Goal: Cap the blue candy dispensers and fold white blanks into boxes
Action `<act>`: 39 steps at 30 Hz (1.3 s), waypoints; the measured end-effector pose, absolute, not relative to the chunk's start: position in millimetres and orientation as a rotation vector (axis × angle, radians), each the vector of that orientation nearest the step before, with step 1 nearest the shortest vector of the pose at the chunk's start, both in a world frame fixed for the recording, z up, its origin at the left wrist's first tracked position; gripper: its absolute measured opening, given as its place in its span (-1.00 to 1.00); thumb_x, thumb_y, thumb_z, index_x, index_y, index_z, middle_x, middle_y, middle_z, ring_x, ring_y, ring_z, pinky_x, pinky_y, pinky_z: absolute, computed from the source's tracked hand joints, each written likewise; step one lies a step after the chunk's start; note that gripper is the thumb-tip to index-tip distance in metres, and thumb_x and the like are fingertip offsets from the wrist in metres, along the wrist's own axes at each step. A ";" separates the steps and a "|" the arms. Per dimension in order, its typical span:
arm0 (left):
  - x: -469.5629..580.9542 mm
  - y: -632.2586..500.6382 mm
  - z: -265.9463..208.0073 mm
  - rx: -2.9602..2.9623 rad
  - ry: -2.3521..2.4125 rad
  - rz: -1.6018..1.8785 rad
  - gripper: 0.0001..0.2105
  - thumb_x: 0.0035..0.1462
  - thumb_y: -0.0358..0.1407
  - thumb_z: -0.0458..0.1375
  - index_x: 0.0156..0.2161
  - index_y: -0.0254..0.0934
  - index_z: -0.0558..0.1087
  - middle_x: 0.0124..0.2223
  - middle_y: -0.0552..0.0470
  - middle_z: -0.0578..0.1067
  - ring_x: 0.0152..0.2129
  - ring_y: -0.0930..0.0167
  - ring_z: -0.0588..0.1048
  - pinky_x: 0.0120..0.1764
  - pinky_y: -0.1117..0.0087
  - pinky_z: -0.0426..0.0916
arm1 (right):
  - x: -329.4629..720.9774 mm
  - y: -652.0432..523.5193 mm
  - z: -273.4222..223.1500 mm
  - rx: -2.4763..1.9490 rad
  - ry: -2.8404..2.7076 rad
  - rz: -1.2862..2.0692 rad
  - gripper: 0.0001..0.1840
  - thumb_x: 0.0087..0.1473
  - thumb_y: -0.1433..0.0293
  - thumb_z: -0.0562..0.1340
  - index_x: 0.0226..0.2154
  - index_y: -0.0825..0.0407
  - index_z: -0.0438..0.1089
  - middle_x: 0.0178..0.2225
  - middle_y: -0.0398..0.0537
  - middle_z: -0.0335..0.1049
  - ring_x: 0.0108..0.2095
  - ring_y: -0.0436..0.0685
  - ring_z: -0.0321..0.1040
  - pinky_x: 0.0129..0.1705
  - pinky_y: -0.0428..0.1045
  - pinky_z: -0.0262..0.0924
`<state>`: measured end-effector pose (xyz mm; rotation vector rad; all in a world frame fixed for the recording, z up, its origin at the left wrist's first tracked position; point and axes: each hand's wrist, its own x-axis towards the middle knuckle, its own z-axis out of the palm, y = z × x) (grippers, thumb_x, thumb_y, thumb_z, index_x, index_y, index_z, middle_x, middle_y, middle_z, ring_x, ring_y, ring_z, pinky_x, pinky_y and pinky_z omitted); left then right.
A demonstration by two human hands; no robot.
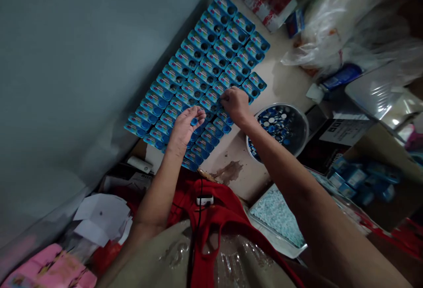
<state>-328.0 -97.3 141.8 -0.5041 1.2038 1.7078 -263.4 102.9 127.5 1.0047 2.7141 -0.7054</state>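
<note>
Rows of small blue packs (198, 83) with printed labels lie side by side on the table. Many have a dark round spot at one end; those nearer me show a blue round there. My left hand (185, 127) hovers over the near rows, palm turned up and fingers curled, with a small blue disc (194, 121) resting in it. Over the right-hand part of the rows, my right hand (236, 104) is closed in a pinch at one pack. Whatever lies between its fingertips is hidden.
Right of the packs stands a metal bowl (299, 123) of blue and white discs. A tray of pale green bits (277, 215) sits nearer me. An open carton (390, 147) holds blue packs. Plastic bags (343, 24) lie at far right; a wall (82, 59) borders the left.
</note>
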 end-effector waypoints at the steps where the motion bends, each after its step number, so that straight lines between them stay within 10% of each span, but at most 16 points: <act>1: -332.7 -100.8 140.5 -0.513 1.223 1.718 -0.83 0.24 -0.23 0.36 -0.21 -0.30 0.55 -0.24 0.01 0.63 -0.30 0.49 0.61 -0.08 0.42 0.48 | -267.6 103.0 126.1 0.993 2.696 -0.626 -0.84 0.04 0.45 0.27 -0.30 -0.01 0.57 -0.16 0.05 0.56 -0.14 0.26 0.47 -0.13 0.08 0.25; 10: -343.1 -93.8 147.7 -0.595 1.135 1.689 -0.67 0.32 -0.01 0.24 -0.14 -0.29 0.57 -0.14 -0.13 0.67 -0.15 0.33 0.66 -0.02 0.33 0.53 | -291.0 122.7 120.5 0.967 2.628 -0.573 -0.68 -0.13 0.39 0.48 -0.28 -0.09 0.44 -0.27 -0.06 0.53 -0.17 0.35 0.47 -0.15 0.16 0.29; 16: -331.2 -95.8 148.1 -0.641 1.072 1.620 -0.56 0.38 0.07 0.11 -0.11 -0.32 0.56 -0.17 -0.18 0.67 -0.11 0.26 0.66 -0.04 0.27 0.57 | -276.3 81.5 153.2 0.812 2.754 -0.766 -0.93 0.07 0.40 0.38 -0.32 -0.03 0.50 -0.24 0.00 0.54 -0.21 0.23 0.44 -0.17 0.07 0.24; 25: -305.1 -89.5 145.6 -0.754 1.022 1.720 -0.77 0.30 -0.48 0.04 -0.24 -0.33 0.56 -0.32 0.00 0.62 -0.31 0.49 0.62 -0.27 0.56 0.46 | -220.5 2.8 146.4 0.873 2.614 -1.445 -0.91 0.09 0.39 0.37 -0.27 -0.03 0.55 -0.26 -0.06 0.52 -0.24 0.12 0.43 -0.14 -0.01 0.27; 34: -296.9 -89.6 149.2 -0.738 1.065 1.787 -0.86 0.22 -0.45 0.12 -0.17 -0.31 0.52 -0.19 -0.07 0.66 -0.18 0.39 0.65 -0.02 0.37 0.51 | -211.6 3.5 158.5 1.106 2.304 -1.877 -0.70 0.15 0.10 0.25 -0.43 -0.04 0.47 -0.39 -0.10 0.45 -0.34 0.11 0.37 -0.24 0.00 0.27; 39: -305.8 -85.1 152.3 -0.701 1.048 1.777 -0.88 0.28 -0.39 0.15 -0.15 -0.29 0.54 -0.18 -0.05 0.65 -0.21 0.41 0.65 0.05 0.34 0.48 | -227.1 37.0 147.4 1.428 2.485 -1.478 -0.91 0.00 0.32 0.26 -0.38 -0.06 0.34 -0.44 -0.17 0.40 -0.40 0.09 0.31 -0.30 -0.02 0.24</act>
